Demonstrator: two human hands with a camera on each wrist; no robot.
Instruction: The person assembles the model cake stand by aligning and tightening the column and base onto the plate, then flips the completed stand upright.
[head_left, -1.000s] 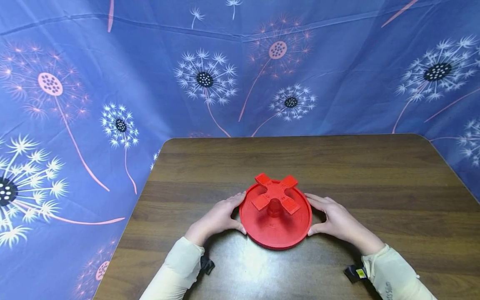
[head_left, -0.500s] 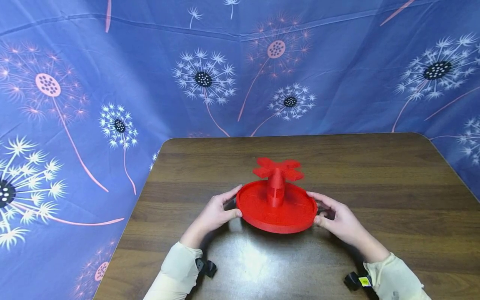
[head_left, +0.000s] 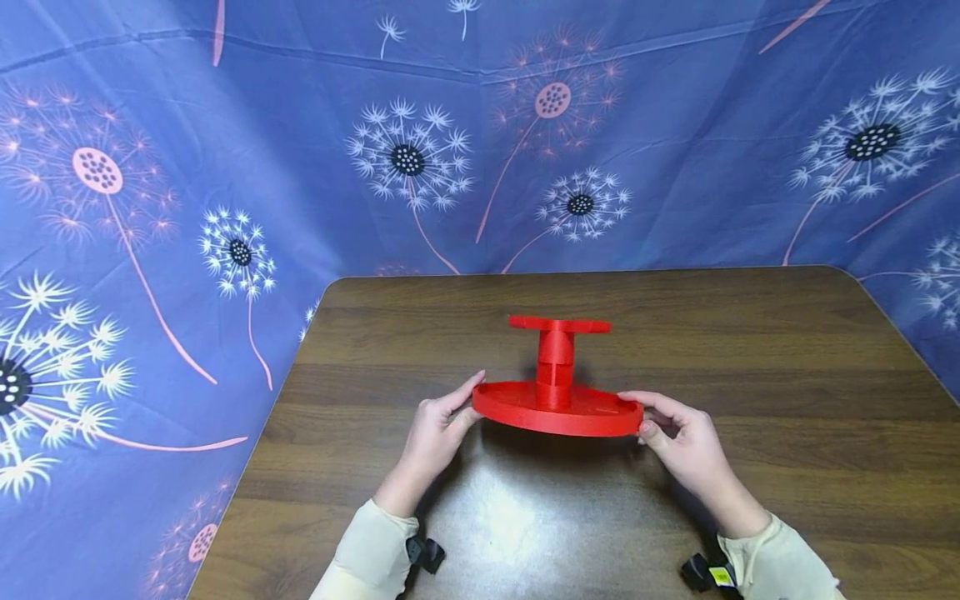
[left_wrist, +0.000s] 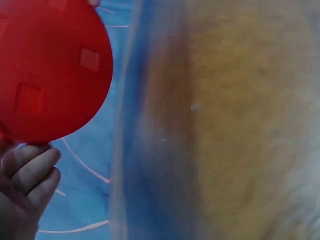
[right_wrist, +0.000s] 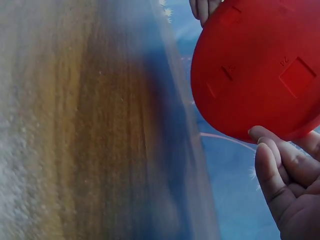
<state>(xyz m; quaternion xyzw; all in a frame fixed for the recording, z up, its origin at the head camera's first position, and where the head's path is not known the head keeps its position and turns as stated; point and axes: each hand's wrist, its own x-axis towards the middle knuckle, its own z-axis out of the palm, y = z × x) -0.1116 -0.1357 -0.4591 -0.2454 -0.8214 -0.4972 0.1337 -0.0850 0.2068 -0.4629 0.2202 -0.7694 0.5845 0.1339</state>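
A red round dish [head_left: 551, 421] has a post [head_left: 556, 367] at its middle, topped by a flat cross-shaped piece [head_left: 561, 325] seen edge-on. It is held tilted above the table, near side up, post leaning away. My left hand [head_left: 433, 437] grips the rim at the left, fingers and thumb at its edge. At the opposite side, the right hand [head_left: 688, 442] pinches the rim, thumb low and index finger over the top. Both wrist views show the dish's underside [right_wrist: 250, 55], with square recesses, one marked with small digits. Curled fingers [left_wrist: 37, 170] lie at its edge in the left wrist view.
A brown wood-grain table [head_left: 787, 358] spreads under the hands, with a glare spot in front. Blue cloth [head_left: 675, 150] printed with dandelions hangs behind it and along the left side. Black wrist cameras [head_left: 426, 554] are strapped at the light sleeves [head_left: 375, 550].
The red dish has risen and tipped away, from a view into its top to nearly edge-on. Both hands have turned with it, still at the rim.
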